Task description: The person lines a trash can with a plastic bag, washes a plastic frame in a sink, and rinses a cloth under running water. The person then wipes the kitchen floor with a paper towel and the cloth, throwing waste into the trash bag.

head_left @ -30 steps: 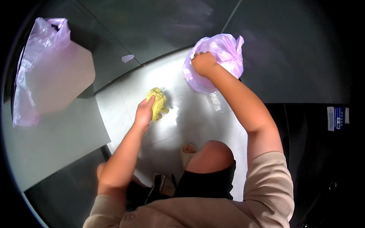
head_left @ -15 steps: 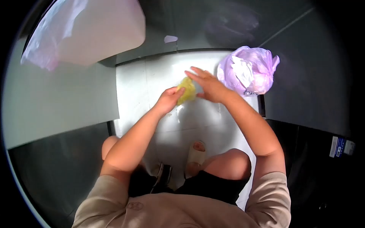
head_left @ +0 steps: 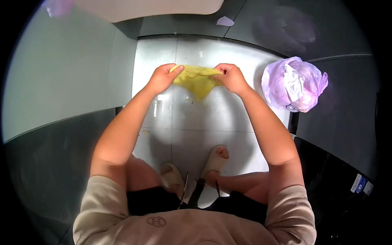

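Observation:
A yellow cleaning cloth [head_left: 198, 81] is stretched between my two hands above the white tiled floor [head_left: 196, 118]. My left hand [head_left: 162, 77] pinches its left corner, thumb on top. At the opposite corner, my right hand [head_left: 231, 77] is closed on the cloth with the fingers curled. The cloth's lower part hangs down in a loose point, and dark specks show on its upper part. To the right of my right hand sits a stuffed purple plastic bag [head_left: 302, 83] with a crumpled white piece on it.
Dark cabinet panels [head_left: 335, 94] bound the floor, with a grey panel [head_left: 73, 81] on the left. A pale bin-like container [head_left: 163, 8] overhangs the top. A small pale scrap [head_left: 225, 21] lies beyond the floor's far edge. My feet in sandals [head_left: 216, 159] are below.
The cloth was bunched in my left hand with my right hand spread beside it. Now both hands hold it spread out. The view has shifted, and the container shows less.

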`<state>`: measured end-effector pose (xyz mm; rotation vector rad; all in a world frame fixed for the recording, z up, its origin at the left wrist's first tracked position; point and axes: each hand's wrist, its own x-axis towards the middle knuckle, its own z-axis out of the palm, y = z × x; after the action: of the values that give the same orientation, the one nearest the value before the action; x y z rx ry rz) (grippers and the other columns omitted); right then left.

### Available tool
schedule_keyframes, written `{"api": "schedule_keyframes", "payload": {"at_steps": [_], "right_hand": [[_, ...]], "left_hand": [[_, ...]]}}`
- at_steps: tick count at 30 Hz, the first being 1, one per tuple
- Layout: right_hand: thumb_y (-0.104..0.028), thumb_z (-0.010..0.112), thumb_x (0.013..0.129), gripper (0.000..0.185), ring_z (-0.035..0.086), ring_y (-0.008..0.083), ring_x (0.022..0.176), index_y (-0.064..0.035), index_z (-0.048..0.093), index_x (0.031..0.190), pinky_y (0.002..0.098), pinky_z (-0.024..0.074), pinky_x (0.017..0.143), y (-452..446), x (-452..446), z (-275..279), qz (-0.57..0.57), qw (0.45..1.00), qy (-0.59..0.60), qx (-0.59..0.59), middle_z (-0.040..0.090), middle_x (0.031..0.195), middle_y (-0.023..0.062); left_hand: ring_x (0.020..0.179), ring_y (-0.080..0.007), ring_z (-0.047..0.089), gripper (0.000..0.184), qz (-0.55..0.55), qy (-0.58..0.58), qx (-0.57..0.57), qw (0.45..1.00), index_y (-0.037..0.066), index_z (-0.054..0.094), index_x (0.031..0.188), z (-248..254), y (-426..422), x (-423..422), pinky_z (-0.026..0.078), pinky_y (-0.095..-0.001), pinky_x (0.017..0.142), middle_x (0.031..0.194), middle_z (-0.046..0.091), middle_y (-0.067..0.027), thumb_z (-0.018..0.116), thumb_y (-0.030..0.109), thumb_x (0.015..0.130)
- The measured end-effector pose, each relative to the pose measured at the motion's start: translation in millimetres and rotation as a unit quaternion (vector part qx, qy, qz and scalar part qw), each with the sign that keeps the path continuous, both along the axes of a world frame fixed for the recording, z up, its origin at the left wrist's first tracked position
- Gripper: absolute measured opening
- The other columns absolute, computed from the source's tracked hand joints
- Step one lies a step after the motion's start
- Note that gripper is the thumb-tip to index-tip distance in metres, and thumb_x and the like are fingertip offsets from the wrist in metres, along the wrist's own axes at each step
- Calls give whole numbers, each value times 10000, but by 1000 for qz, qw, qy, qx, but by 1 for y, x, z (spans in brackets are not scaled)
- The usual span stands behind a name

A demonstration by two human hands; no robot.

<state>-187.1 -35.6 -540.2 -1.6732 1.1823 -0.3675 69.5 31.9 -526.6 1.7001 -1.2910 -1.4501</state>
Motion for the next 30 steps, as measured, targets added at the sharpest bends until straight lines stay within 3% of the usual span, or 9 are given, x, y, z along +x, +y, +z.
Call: {"api": "schedule_keyframes", "payload": {"at_steps": [3,6,7,10,14,18,23,26,30], "right_hand": [[-134,645,870,121,602,138,769,-42,677,943,257,469,760,-9,11,-29,-19,971,-90,-219,658,841,30],[-127,596,909,137,584,101,778,-31,653,988,245,463,745,-12,30,-6,-79,973,-211,49,648,837,9],[-127,562,934,153,574,83,774,-22,634,1019,240,461,727,-13,37,0,-67,980,-186,13,650,852,0],[-129,566,931,155,574,75,774,-23,639,1018,244,462,717,-15,52,0,-79,980,-181,37,658,875,4],[-170,656,881,158,585,76,773,-42,673,973,243,469,719,-23,52,17,76,996,-23,47,667,844,7],[-205,687,863,194,587,91,742,-40,694,967,258,476,701,-29,55,17,61,998,-21,15,673,817,9],[-255,650,900,221,518,81,688,-43,700,936,263,449,661,-16,67,2,8,996,-82,-17,630,737,-2],[-283,627,916,251,494,76,677,-43,700,912,257,439,648,-9,66,-14,45,998,1,35,609,719,-15],[-335,598,921,311,567,176,675,-46,669,1014,321,474,711,-20,89,-79,27,998,-24,46,637,734,78]], "left_hand": [[721,-99,577,345,-55,9,-9,998,20,667,1016,-25,-2,29,481,-271,703,808,660,-20,680,337,879],[723,-125,592,314,-132,-120,-128,976,26,670,1036,-41,4,47,489,-289,713,835,676,-51,697,284,859],[766,-143,610,317,-151,-128,-17,980,22,664,1061,-35,3,53,488,-289,746,873,682,-76,689,261,855],[819,-132,610,330,-16,-49,61,997,23,662,1081,-23,11,65,478,-284,782,897,681,-62,685,264,857],[875,-116,610,259,114,124,-8,986,42,671,1060,-24,37,88,474,-277,810,937,685,-32,642,241,896],[894,-92,598,232,26,58,17,998,49,673,998,-27,46,112,457,-259,833,928,684,-9,639,260,908],[843,-73,564,251,43,39,-5,998,52,663,951,-40,50,123,444,-251,802,896,660,14,624,298,926],[831,-73,558,265,64,51,28,996,48,654,942,-50,53,124,451,-256,777,891,654,11,616,309,931],[840,-89,578,319,52,-75,119,989,41,639,1012,-105,42,139,477,-275,739,878,664,-19,635,343,910]]}}
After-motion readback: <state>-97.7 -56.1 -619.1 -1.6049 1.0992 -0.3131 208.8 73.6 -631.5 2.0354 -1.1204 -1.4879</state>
